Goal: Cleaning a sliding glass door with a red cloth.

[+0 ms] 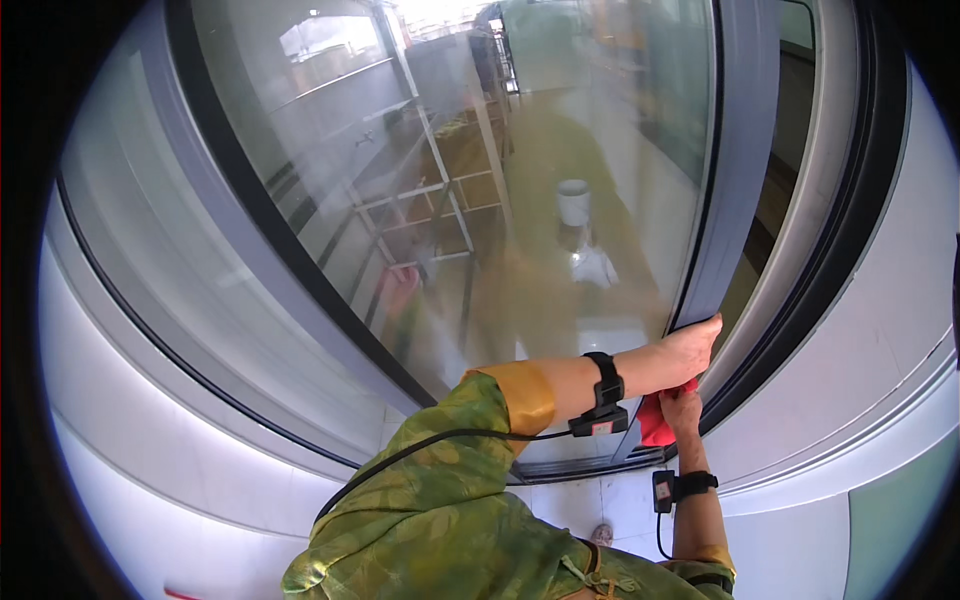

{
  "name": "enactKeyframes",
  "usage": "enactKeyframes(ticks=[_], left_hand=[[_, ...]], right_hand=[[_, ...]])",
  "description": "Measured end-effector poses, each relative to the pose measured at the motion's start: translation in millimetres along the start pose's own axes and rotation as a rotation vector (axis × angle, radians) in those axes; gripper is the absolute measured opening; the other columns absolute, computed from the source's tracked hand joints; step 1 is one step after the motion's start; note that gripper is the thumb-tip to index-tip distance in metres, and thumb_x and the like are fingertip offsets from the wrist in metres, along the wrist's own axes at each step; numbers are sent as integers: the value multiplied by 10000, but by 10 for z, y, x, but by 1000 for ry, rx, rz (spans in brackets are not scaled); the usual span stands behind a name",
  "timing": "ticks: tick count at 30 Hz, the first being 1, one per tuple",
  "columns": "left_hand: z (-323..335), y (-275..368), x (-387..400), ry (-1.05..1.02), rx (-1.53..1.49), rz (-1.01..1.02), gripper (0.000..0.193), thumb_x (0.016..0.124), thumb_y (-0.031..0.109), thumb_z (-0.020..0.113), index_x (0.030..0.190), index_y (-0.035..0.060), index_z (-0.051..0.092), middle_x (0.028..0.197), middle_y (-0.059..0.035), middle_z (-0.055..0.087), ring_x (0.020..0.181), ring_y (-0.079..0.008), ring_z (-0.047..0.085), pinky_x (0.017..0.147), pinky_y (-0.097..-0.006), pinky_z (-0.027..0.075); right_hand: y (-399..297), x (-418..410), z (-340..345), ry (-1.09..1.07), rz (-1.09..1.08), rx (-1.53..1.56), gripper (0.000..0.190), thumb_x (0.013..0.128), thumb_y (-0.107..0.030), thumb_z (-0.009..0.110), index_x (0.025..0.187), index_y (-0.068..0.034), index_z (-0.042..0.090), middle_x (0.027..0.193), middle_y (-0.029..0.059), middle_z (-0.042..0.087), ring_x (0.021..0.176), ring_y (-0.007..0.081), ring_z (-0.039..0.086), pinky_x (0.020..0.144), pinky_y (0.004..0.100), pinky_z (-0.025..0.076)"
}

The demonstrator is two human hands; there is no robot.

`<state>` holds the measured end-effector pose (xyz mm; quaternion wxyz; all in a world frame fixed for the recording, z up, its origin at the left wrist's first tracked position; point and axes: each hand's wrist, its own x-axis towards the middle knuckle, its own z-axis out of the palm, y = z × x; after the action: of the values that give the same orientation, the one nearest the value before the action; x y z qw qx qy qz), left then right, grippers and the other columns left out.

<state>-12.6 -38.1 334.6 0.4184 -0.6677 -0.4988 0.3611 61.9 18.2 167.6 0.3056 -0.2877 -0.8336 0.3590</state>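
A red cloth (pixel 657 426) hangs against the lower part of a grey sliding-door frame (pixel 729 225). My right hand (pixel 682 411) is closed on the upper part of this cloth. Just beyond it, my left hand (pixel 686 352) reaches across from the left and wraps over the upright edge of the door frame. Its fingertips are hidden, and a bit of red cloth shows right beneath it. To the left of the frame spans the door's large glass pane (pixel 540 300), streaked and reflective.
Through the glass show a white bucket (pixel 574 202), a pale metal rack (pixel 450 184), a pink container (pixel 397 285) and a wall tap (pixel 364 138). A dark floor track (pixel 570 471) runs below the door. White wall (pixel 840 375) stands at right; white tiles (pixel 559 502) lie below.
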Motion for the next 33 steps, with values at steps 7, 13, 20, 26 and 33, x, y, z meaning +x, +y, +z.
enactKeyframes(ticks=[7, 13, 20, 26, 33], left_hand=[[26, -30, -137, 50, -197, 47, 311, 768, 272, 506, 945, 74, 669, 1066, -53, 606, 1108, -222, 457, 1052, -441, 157], [-237, 58, -555, 539, -945, -398, 304, 779, 121, 511, 1071, 42, 532, 1096, -97, 538, 1111, -240, 446, 947, -434, 342], [-374, 431, -1197, 430, -1069, -880, 366, 722, 73, 598, 1074, 43, 502, 937, -85, 543, 918, -234, 534, 776, -353, 423], [-299, 910, -1322, 175, -1209, -917, 191, 768, 109, 567, 949, 72, 518, 760, -57, 538, 680, -216, 555, 626, -337, 444], [-265, 1178, -1606, -21, -1183, -996, 119, 784, 148, 548, 892, 99, 546, 705, -53, 554, 617, -259, 570, 558, -378, 459]], right_hand=[[121, 102, 3, -307, -80, -280, 268, 703, -244, 617, 863, -32, 577, 742, 180, 618, 715, 376, 592, 625, 455, 475], [-763, 407, -960, 44, -398, 216, 494, 729, -155, 555, 1189, -29, 431, 961, 203, 592, 800, 379, 601, 704, 432, 484], [-2699, 1485, -1712, 535, -1310, 234, 618, 559, 99, 467, 1168, -8, 482, 1137, 153, 538, 1105, 338, 473, 998, 417, 299], [-3725, 1384, -1122, 773, -1127, -256, 369, 699, -81, 518, 1065, -38, 517, 1146, 98, 508, 851, 251, 510, 825, 386, 389], [-2643, 913, 54, 5, -1835, -189, 206, 716, -154, 489, 855, -17, 555, 937, 143, 536, 1094, 313, 447, 933, 439, 340]])
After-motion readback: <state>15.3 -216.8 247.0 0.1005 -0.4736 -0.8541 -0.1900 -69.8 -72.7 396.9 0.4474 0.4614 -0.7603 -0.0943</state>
